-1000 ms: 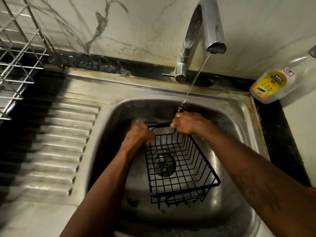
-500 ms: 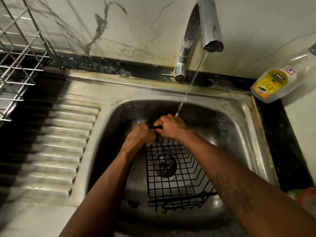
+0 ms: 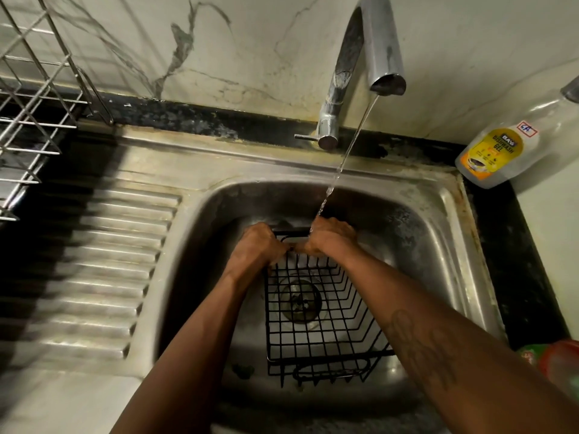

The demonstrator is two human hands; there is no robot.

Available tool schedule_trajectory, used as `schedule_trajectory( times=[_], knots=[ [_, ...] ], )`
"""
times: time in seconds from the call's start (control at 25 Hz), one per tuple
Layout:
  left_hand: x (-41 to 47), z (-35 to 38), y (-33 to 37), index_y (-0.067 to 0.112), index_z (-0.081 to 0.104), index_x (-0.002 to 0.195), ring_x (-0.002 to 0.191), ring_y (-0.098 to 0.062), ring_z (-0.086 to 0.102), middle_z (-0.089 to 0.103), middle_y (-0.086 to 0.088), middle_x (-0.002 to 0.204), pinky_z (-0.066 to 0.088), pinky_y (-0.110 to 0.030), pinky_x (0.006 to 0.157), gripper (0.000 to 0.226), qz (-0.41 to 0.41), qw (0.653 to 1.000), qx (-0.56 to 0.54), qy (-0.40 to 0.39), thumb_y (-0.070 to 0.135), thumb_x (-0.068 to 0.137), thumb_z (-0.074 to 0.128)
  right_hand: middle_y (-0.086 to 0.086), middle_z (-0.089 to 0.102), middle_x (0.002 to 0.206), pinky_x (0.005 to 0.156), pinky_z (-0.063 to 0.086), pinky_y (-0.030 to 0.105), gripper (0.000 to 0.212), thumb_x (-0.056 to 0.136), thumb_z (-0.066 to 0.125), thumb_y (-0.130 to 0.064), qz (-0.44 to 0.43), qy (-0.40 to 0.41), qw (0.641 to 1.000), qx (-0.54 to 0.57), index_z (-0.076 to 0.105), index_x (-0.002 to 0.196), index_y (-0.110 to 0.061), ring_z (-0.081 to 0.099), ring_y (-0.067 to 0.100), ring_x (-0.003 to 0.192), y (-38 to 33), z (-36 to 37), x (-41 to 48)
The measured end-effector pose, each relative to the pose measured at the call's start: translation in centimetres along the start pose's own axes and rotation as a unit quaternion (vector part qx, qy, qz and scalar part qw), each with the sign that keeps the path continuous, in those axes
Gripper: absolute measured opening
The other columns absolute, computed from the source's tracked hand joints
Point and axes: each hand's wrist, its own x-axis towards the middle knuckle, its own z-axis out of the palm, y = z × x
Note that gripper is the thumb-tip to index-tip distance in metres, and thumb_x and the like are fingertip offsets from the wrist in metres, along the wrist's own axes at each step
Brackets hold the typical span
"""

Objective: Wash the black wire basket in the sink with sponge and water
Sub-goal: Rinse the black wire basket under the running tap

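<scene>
The black wire basket (image 3: pixel 322 321) stands in the steel sink (image 3: pixel 438 245), over the drain. My left hand (image 3: pixel 260 244) grips the far rim of the basket at its left corner. My right hand (image 3: pixel 329 238) holds the same far rim just to the right, fingers curled over the wire. A thin stream of water (image 3: pixel 341 164) from the tap (image 3: pixel 372 57) lands on my right hand. No sponge is visible.
A ribbed steel drainboard (image 3: pixel 103 270) lies left of the basin, with a wire dish rack (image 3: pixel 28 120) above it. A dishwash gel bottle (image 3: pixel 513 142) leans at the back right. Something red and green (image 3: pixel 554 358) sits at the right edge.
My right hand slid left along the far rim, then shifted back right a little under the stream. My left hand kept its grip on the corner.
</scene>
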Motion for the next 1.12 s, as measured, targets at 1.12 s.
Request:
schedule_trajectory(
  times=[1.12],
  knots=[
    [0.9, 0.2, -0.3, 0.019, 0.055, 0.098, 0.070, -0.010, 0.053, 0.053, 0.001, 0.086, 0.046, -0.026, 0.063, 0.014, 0.028, 1.000, 0.015, 0.001, 0.014, 0.088, 0.064, 0.005, 0.068, 0.117, 0.094, 0.055, 0.043, 0.040, 0.100, 0.050, -0.020, -0.287, 0.098, 0.953, 0.005, 0.059, 0.137, -0.033, 0.065, 0.026, 0.103, 1.7, 1.1, -0.8]
  ],
)
